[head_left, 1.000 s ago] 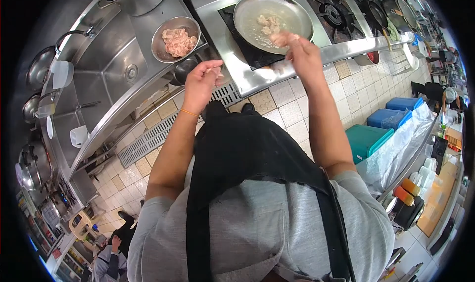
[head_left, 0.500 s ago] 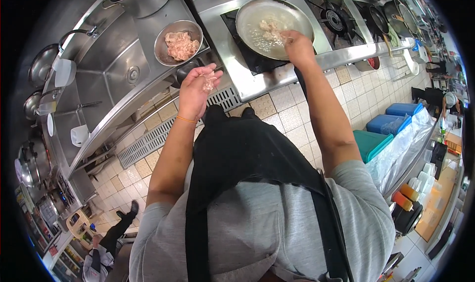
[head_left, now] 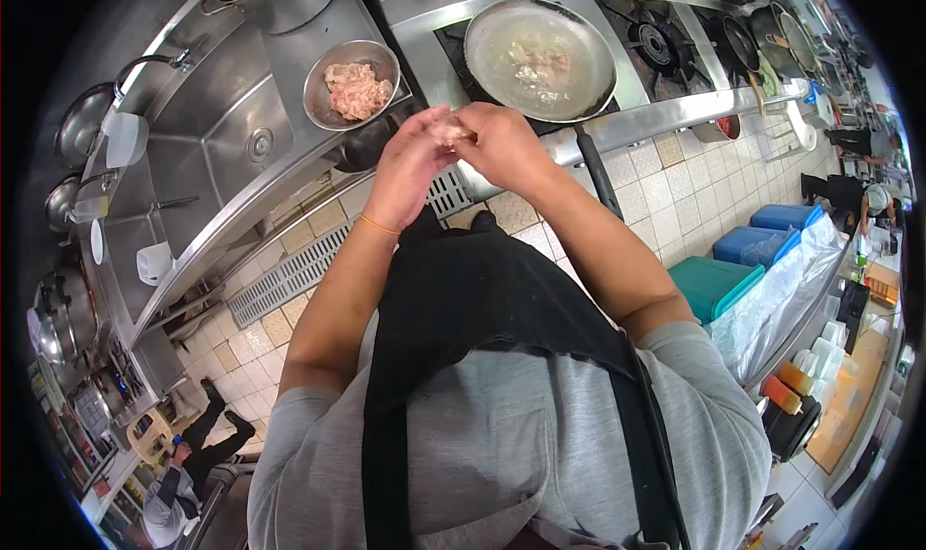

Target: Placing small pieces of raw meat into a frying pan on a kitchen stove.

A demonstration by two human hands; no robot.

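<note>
My left hand (head_left: pixel 403 172), an orange band at its wrist, cups a small lump of pale pink raw meat (head_left: pixel 449 133). The bent fingers of my right hand (head_left: pixel 503 147) close on the same lump, so the two hands meet in front of the stove. Beyond my left hand, a steel bowl (head_left: pixel 313 104) holds a larger mound of raw meat (head_left: pixel 357 93). Past my right hand, a wide frying pan (head_left: pixel 490 53) with bubbling oil sits on a burner. Several pale pieces of meat (head_left: pixel 540 65) lie mid-pan, and its black handle (head_left: pixel 600 176) points toward me.
To the left is a steel sink (head_left: pixel 220 154) with a drain and, beyond the bowl, a large pot (head_left: pixel 289 5). An unused burner (head_left: pixel 656 43) is right of the pan. Lidded bins (head_left: pixel 716 285) line the right side. A person (head_left: pixel 174 492) sits at the lower left.
My right hand has come back from over the pan to my left hand, where both now touch the meat. My left hand has shifted slightly right. The pieces in the pan look more spread.
</note>
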